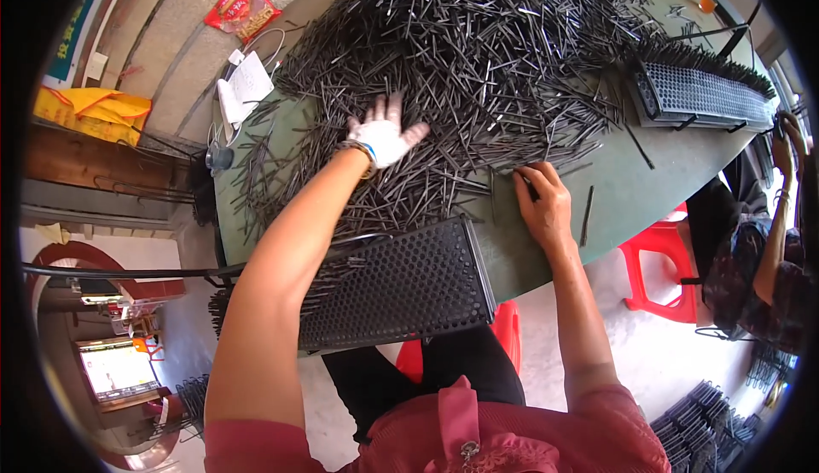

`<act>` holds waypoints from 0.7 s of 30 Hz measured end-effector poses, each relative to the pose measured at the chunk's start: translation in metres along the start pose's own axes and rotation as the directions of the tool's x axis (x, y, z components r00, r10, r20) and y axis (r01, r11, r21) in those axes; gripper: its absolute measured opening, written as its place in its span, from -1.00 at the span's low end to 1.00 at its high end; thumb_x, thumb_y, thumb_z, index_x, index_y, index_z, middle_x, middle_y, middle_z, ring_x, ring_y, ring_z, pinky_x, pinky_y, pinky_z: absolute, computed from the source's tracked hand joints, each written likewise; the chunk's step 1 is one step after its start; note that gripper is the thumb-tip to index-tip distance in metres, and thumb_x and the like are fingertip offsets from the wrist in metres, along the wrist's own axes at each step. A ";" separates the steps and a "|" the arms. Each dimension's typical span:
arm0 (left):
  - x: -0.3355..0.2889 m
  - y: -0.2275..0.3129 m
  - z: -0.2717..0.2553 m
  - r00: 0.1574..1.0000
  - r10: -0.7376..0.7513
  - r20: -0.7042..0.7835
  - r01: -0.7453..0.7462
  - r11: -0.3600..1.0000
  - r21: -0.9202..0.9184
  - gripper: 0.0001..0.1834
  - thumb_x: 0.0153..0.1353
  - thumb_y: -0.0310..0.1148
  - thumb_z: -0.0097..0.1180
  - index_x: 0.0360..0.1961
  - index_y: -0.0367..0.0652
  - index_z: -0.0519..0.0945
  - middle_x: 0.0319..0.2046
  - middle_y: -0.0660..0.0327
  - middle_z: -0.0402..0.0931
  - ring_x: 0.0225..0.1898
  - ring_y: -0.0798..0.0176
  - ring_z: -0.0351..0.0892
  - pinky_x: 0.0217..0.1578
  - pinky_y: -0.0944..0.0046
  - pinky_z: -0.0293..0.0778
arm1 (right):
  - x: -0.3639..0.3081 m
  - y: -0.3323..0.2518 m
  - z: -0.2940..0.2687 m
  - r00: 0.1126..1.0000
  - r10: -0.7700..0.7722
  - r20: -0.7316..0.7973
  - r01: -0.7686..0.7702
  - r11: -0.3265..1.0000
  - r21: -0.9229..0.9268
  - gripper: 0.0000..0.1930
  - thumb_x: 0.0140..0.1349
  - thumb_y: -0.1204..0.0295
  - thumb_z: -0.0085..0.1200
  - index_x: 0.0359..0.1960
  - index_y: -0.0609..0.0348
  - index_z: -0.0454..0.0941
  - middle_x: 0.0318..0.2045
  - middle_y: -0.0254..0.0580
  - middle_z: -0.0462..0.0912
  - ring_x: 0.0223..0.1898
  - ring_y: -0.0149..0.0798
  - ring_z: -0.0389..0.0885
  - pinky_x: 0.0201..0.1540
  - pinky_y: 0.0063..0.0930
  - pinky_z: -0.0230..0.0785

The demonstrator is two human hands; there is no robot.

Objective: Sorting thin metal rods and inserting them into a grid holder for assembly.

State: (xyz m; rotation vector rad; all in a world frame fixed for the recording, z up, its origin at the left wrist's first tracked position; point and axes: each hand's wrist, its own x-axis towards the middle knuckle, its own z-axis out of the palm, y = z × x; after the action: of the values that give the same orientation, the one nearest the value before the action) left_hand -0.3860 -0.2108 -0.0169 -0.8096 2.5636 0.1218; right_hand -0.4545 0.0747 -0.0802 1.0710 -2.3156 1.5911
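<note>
A large heap of thin black sticks (478, 38) spreads over the green table (631, 183). My left hand (386, 139), in a white glove with bands at the wrist, lies palm down on the heap's near left side, fingers spread. At the heap's near edge, my right hand (544, 204) is bare, its fingers curled in toward the thumb; what they hold, if anything, is too small to make out. A black perforated rack (401, 290) stands at the table's front edge, below both hands. Sticks fill holes toward its left end, partly behind my left forearm.
A second perforated rack (704, 93), bristling with sticks, stands at the right, near another person's hand (787, 145). A red snack bag (242, 11) and a white cloth-like item (247, 87) lie at left. A red stool (661, 268) is beside the table.
</note>
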 end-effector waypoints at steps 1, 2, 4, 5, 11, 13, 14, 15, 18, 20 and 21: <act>0.001 -0.011 -0.007 0.997 -0.015 -0.072 0.012 0.999 -0.047 0.19 0.08 0.58 -0.48 0.44 -0.19 -0.26 0.43 -0.17 -0.22 0.44 -0.14 -0.12 0.35 -0.23 -0.14 | 0.004 -0.001 0.001 1.000 -0.015 -0.002 0.015 1.000 0.008 -0.89 0.09 0.58 0.21 -0.32 0.26 0.59 -0.35 -0.10 0.58 -0.38 -0.01 0.61 -0.34 -0.30 0.46; 0.005 -0.019 -0.015 0.988 -0.127 -0.083 0.106 0.970 -0.221 0.26 0.01 0.63 -0.44 0.43 -0.26 -0.16 0.39 -0.24 -0.08 0.39 -0.15 0.05 0.32 -0.09 0.06 | 0.006 -0.002 0.002 1.000 -0.021 -0.007 0.021 1.000 0.010 -0.89 0.09 0.58 0.21 -0.32 0.26 0.59 -0.35 -0.10 0.58 -0.38 -0.01 0.61 -0.34 -0.30 0.46; 0.007 -0.004 -0.038 0.988 -0.155 0.006 0.155 0.987 -0.028 0.37 -0.14 0.71 -0.35 0.33 -0.41 0.15 0.31 -0.24 0.13 0.32 -0.13 0.21 0.27 0.08 0.22 | 0.004 0.000 0.000 1.000 -0.002 -0.005 0.003 1.000 0.015 -0.88 0.08 0.58 0.21 -0.32 0.26 0.59 -0.35 -0.10 0.58 -0.38 -0.01 0.61 -0.34 -0.30 0.46; 0.008 0.005 -0.044 0.966 -0.163 0.199 0.180 0.981 -0.069 0.38 -0.20 0.75 -0.39 0.28 -0.38 0.28 0.30 -0.19 0.18 0.32 -0.12 0.21 0.27 0.09 0.21 | 0.002 0.001 0.000 1.000 0.001 -0.006 -0.001 1.000 0.008 -0.88 0.08 0.58 0.21 -0.32 0.26 0.59 -0.35 -0.10 0.58 -0.38 -0.01 0.61 -0.34 -0.30 0.46; 0.046 -0.002 -0.015 0.977 -0.164 0.139 0.190 0.962 -0.195 0.01 -0.15 0.47 0.11 -0.06 -0.36 0.60 -0.03 -0.12 0.57 -0.02 -0.03 0.59 0.00 0.13 0.46 | 0.008 -0.009 0.004 1.000 -0.001 0.005 0.001 0.999 0.049 -0.89 0.10 0.56 0.20 -0.32 0.26 0.59 -0.36 -0.12 0.57 -0.39 -0.02 0.60 -0.34 -0.30 0.46; 0.027 0.012 -0.027 0.989 -0.095 0.110 0.112 0.981 -0.159 -0.19 -0.28 0.21 0.32 -0.19 -0.37 0.65 -0.24 -0.13 0.64 -0.24 0.00 0.64 -0.16 0.18 0.49 | 0.004 -0.001 -0.001 1.000 0.015 -0.009 -0.015 1.000 0.026 -0.89 0.10 0.56 0.20 -0.32 0.26 0.59 -0.36 -0.12 0.57 -0.40 -0.02 0.60 -0.34 -0.29 0.46; 0.027 0.005 -0.023 0.994 -0.075 0.078 0.084 0.989 -0.119 -0.21 -0.31 0.18 0.34 -0.24 -0.38 0.66 -0.28 -0.13 0.64 -0.27 0.01 0.64 -0.19 0.16 0.50 | 0.005 -0.002 -0.001 1.000 0.010 -0.016 -0.009 1.000 0.029 -0.89 0.10 0.55 0.20 -0.32 0.26 0.59 -0.36 -0.12 0.57 -0.40 -0.02 0.60 -0.34 -0.29 0.46; 0.020 0.007 -0.025 0.994 -0.083 0.077 0.096 0.977 -0.191 -0.25 -0.34 0.10 0.35 -0.28 -0.43 0.65 -0.30 -0.14 0.64 -0.28 -0.02 0.64 -0.20 0.16 0.50 | 0.004 0.000 -0.001 1.000 0.009 -0.021 -0.008 1.000 0.029 -0.89 0.10 0.55 0.20 -0.32 0.26 0.59 -0.36 -0.12 0.57 -0.40 -0.02 0.60 -0.34 -0.29 0.46; 0.009 0.011 -0.031 0.972 -0.211 0.103 0.222 0.968 -0.113 -0.25 -0.23 0.01 0.30 -0.03 -0.30 0.59 0.00 -0.08 0.56 0.00 0.00 0.59 0.01 0.19 0.49 | 0.002 0.002 0.000 1.000 0.025 -0.010 -0.024 0.999 0.041 -0.89 0.11 0.55 0.20 -0.32 0.26 0.59 -0.36 -0.12 0.57 -0.40 -0.01 0.60 -0.34 -0.29 0.46; 0.007 0.000 -0.035 0.976 -0.216 0.008 0.216 0.973 -0.079 -0.27 -0.23 -0.01 0.30 -0.04 -0.31 0.59 -0.01 -0.10 0.56 0.01 -0.02 0.59 0.01 0.16 0.50 | 0.002 0.001 0.002 1.000 0.012 0.006 -0.012 0.999 0.050 -0.89 0.14 0.56 0.19 -0.28 0.27 0.60 -0.35 -0.14 0.57 -0.45 -0.15 0.60 -0.39 -0.43 0.46; 0.002 -0.001 -0.044 0.983 -0.181 -0.001 0.180 0.980 -0.088 -0.27 -0.21 0.00 0.28 -0.05 -0.32 0.59 -0.03 -0.13 0.56 0.00 -0.05 0.59 -0.01 0.15 0.51 | 0.003 0.002 0.002 1.000 0.012 0.006 -0.012 0.999 0.051 -0.89 0.14 0.56 0.19 -0.28 0.27 0.60 -0.35 -0.14 0.57 -0.45 -0.15 0.60 -0.39 -0.43 0.46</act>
State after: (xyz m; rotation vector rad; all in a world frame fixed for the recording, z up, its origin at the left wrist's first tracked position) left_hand -0.4036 -0.2221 0.0219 -1.0739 2.4929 0.1760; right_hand -0.4573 0.0723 -0.0812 1.0760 -2.3018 1.6617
